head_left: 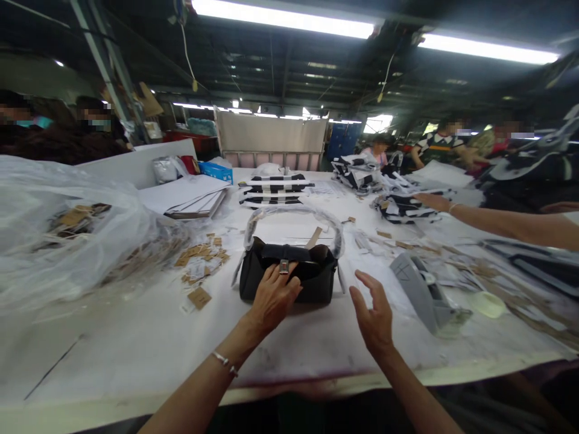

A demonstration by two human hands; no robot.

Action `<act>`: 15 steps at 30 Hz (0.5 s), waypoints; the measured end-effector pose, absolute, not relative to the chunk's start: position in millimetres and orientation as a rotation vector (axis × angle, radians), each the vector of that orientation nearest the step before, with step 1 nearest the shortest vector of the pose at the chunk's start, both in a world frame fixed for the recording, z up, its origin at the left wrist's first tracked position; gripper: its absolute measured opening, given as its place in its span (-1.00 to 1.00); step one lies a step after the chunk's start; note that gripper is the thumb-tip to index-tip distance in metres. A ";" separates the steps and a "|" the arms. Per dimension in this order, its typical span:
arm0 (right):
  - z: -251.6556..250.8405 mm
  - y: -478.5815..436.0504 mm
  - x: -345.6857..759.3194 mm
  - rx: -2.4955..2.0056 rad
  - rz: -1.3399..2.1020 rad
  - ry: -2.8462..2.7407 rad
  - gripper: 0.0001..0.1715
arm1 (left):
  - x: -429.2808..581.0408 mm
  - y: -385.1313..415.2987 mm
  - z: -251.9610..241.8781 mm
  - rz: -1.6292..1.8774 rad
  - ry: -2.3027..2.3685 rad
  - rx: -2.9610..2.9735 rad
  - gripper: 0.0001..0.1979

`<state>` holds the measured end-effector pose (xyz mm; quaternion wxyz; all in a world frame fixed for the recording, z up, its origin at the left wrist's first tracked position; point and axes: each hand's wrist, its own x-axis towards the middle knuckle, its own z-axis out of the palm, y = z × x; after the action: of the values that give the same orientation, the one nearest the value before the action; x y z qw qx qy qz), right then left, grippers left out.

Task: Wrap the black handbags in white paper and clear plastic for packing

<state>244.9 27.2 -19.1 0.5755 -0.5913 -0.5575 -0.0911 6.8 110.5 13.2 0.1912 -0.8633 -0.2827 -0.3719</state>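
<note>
Head view: a black bag (319, 290) stands upright on the white table (149, 355), mouth open, directly at 12 o'clock from the person. Its handle (296, 211), wrapped in clear plastic, arches above. The left hand (275, 296) comes in from 7 o'clock, fingers bent and close together at the front of the mouth, touching the metal clasp (283, 267); whether they grip it, I cannot tell. The right hand (376, 316) is empty at the bag's 4 o'clock, thumb and fingers spread apart, clear of the bag. Brown tags (199, 258) lie scattered at 9 o'clock, a grey dispenser (414, 289) sits at 3, and a co-worker's hand (432, 201) rests on wrapped goods (402, 208) at 2.
</note>
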 end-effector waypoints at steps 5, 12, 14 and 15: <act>-8.4 15.6 221.9 -1.218 -0.308 -1.627 -0.66 | 5.5 104.7 9.5 -1.050 -0.809 -2.403 -0.88; -65.6 -74.7 241.5 -1.426 -0.230 -1.682 -0.61 | -10.3 107.1 3.7 -1.041 -0.751 -2.332 -0.66; -87.1 -110.2 255.2 -1.565 -0.187 -1.649 -0.63 | -14.8 116.9 4.0 -1.025 -0.768 -2.307 -0.71; -97.1 -126.1 262.5 -1.636 -0.166 -1.611 -0.65 | -15.9 121.9 6.1 -1.007 -0.788 -2.326 -0.76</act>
<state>262.5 -126.1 -97.1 0.4077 -0.6489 -0.6390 -0.0657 -15.9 121.9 6.1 0.2413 -0.8504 -0.2881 -0.3682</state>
